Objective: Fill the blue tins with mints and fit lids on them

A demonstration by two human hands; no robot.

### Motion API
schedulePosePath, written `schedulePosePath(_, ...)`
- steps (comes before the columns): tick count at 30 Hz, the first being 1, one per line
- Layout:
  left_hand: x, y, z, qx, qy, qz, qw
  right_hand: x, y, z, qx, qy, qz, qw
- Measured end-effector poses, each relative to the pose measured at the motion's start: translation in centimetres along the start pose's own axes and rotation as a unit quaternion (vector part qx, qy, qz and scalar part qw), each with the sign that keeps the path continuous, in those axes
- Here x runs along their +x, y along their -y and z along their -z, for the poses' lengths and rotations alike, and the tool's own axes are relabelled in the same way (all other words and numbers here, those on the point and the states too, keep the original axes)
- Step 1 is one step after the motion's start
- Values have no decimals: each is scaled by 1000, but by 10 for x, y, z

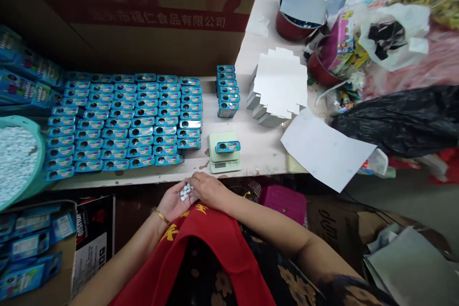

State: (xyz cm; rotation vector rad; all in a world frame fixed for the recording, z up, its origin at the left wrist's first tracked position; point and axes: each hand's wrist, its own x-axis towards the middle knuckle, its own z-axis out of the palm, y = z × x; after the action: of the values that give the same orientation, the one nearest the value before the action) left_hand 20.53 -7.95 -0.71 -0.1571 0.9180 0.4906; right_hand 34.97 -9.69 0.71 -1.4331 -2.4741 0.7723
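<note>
Head view: the hands are the clock's centre, with twelve pointing away from the wearer.
Left hand: the left hand [174,203] is palm up, its fingers curled into a cup around a small heap of white pieces [185,193]; a gold bracelet [162,216] circles the wrist.
Right hand: the right hand [211,192] meets it at three o'clock, fingers bent over the heap's edge; whether they pinch a piece, I cannot tell.
Red garment: the red garment [222,239], with yellow lettering, lies just below both hands at six.
Magenta container: the magenta container [283,202] is at three, lower than the counter [263,155].
Scale: the pale green scale [225,166] sits near the counter's front edge at one to two, a blue pack [227,147] lying across it.
Packed rows: the rows of blue packs [116,126] stand side by side at ten to eleven.
Basin: the green basin [42,153], full of pale pieces, is at nine to ten.
White sheet: the white sheet [324,148] overhangs the edge at two to three.
Short column: the short column of packs [228,90] stands at one.
Card stack: the stack of white card [281,79] is just beyond one.
Carton: the large brown carton [125,50] rises behind the rows, at eleven to twelve.
</note>
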Motion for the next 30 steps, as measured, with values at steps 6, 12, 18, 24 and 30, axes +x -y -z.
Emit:
schedulePosePath(6,-1,2,0,15,-37,18,999,-4,2,-4,-14,4,-18,1000)
schedulePosePath(12,6,2,-4,30,-42,6,999,-5,1,-2,-23,7,-1,1000)
schedulePosePath(18,11,2,-7,32,-33,31,998,-17,-6,2,28,-48,43,998)
schedulePosePath(24,14,-5,-9,36,-62,25,997,-57,-80,26,136,-329,-230,906)
schedulePosePath(30,24,-10,-11,24,-62,-5,998,-45,-152,11,223,-261,-219,913)
